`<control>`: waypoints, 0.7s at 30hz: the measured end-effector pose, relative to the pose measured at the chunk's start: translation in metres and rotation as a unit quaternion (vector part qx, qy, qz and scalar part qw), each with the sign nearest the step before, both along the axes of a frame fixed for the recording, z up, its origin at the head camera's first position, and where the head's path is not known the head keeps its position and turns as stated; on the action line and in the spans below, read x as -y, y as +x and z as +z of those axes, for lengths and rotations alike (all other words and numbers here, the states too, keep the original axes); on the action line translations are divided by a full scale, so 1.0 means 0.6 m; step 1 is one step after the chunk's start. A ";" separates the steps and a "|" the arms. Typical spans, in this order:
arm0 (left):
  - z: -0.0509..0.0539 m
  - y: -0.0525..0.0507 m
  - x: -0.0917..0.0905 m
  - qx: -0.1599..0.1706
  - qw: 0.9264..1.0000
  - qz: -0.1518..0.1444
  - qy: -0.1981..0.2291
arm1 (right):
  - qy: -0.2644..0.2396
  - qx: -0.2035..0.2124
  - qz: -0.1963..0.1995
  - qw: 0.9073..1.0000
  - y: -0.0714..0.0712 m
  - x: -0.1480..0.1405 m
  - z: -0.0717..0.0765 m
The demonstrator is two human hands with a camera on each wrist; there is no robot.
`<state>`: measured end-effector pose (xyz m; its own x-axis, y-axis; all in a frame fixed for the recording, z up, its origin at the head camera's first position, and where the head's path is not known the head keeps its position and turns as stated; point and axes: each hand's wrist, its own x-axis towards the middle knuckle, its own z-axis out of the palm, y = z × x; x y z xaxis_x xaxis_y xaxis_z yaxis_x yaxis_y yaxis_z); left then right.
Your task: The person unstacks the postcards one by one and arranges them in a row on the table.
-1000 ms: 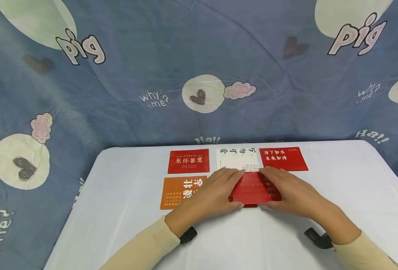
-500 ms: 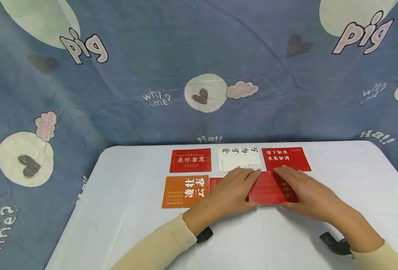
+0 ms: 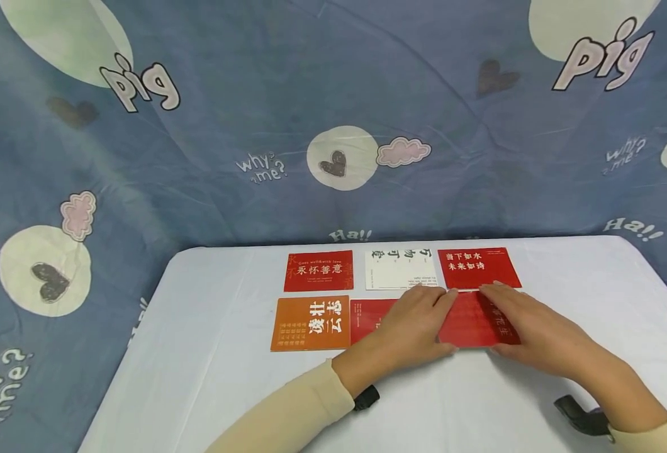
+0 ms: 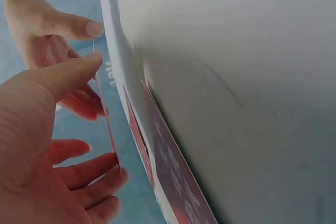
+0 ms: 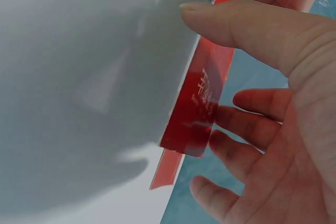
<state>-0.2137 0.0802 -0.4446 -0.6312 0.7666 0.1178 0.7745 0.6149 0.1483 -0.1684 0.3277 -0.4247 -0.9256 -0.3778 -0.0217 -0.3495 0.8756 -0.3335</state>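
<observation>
A glossy red card (image 3: 468, 319) with characters along its right side is held between both hands in the head view. My left hand (image 3: 413, 328) grips its left end, thumb at the near edge and fingers at the far edge. My right hand (image 3: 545, 336) grips the right end the same way. From the left wrist view the card (image 4: 109, 132) shows as a thin sheet. The right wrist view shows the red card (image 5: 195, 95) between thumb and fingers. Left of it lies another red card (image 3: 365, 314), partly hidden by my left hand.
An orange card (image 3: 311, 324) lies at the left of the near row. Behind are a red card (image 3: 319, 272), a white card (image 3: 400, 270) and another red card (image 3: 479, 267). All lie on a white-covered table (image 3: 226, 377), before a blue printed cloth (image 3: 243, 82).
Both hands have moved right with the held red card. The red card beside the orange one, mostly covered before, has come into view.
</observation>
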 end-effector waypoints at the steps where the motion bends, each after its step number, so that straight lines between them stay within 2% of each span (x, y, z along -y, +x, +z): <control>1: 0.000 0.001 -0.005 0.000 1.000 0.000 -0.004 | 0.001 0.004 -0.004 1.000 0.001 -0.003 -0.001; 12: -0.011 0.004 -0.040 -0.002 1.000 0.002 -0.031 | 0.009 0.035 -0.023 0.999 0.001 -0.025 -0.009; 21: -0.022 0.001 -0.058 0.012 0.999 0.013 -0.032 | 0.005 0.036 -0.024 0.999 -0.005 -0.035 -0.015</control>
